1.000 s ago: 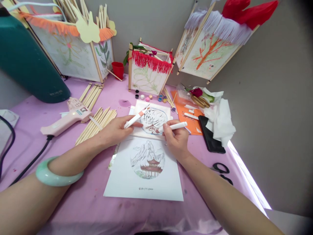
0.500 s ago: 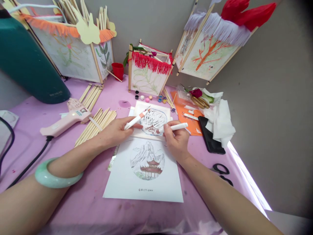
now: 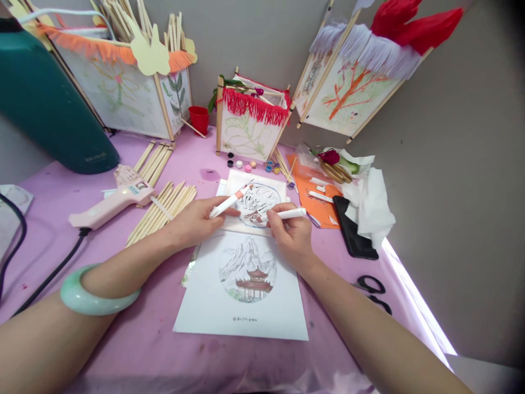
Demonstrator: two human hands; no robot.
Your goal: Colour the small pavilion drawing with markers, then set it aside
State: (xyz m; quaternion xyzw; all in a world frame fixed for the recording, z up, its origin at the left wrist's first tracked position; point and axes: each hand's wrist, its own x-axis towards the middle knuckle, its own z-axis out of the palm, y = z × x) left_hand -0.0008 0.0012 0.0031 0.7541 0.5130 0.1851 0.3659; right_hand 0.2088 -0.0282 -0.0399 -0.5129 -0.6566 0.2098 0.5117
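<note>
My left hand [image 3: 194, 220] rests on the purple table and is closed round a white marker with an orange band [image 3: 229, 201], tip pointing up and right. My right hand [image 3: 290, 235] is closed round a white pen [image 3: 285, 214], whose tip touches the small sheet with a round line drawing [image 3: 257, 201]. Below it lies a larger white sheet with a coloured pagoda and mountain picture [image 3: 245, 282], between my two forearms. A green bangle [image 3: 96, 293] circles my left wrist.
A pink glue gun [image 3: 112, 199] and bundles of wooden sticks [image 3: 164, 205] lie at left. Paper lanterns [image 3: 250, 123] stand along the back wall. Small paint pots [image 3: 250, 164], orange paper [image 3: 314, 194], a black phone [image 3: 353, 227], tissues [image 3: 369, 205] and scissors [image 3: 373, 290] lie at right.
My right hand and its pen have shifted a little left across the small drawing. My left hand has stayed in place.
</note>
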